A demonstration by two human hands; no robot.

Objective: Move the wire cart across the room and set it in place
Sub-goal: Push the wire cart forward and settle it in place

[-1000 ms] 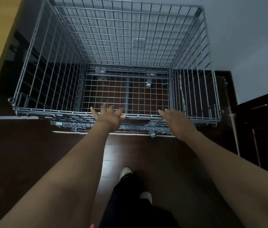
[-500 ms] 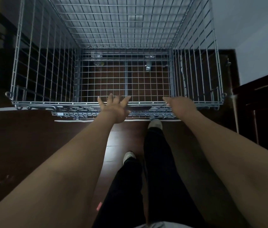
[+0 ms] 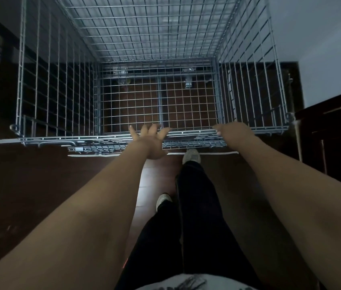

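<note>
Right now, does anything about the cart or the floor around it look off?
Nothing stands out. The wire cart sits level and empty, its mesh unbent. The left hand, fingers spread, and the right hand rest on its near rim. The dark floor shows only a pale strip under that rim.

There is only one view, from a camera worn on the person's head. It looks forward and steeply down, over both bare forearms, so the lens sees into the open top of the wire cart (image 3: pixel 157 65) from above. The near rim of the cart crosses the middle of the picture, where the left hand (image 3: pixel 149 141) and the right hand (image 3: pixel 235 133) are. The person's own legs and shoes fill the bottom centre, very near. The wide lens bends the edges; the dark floor (image 3: pixel 29 185) lies on both sides
</note>
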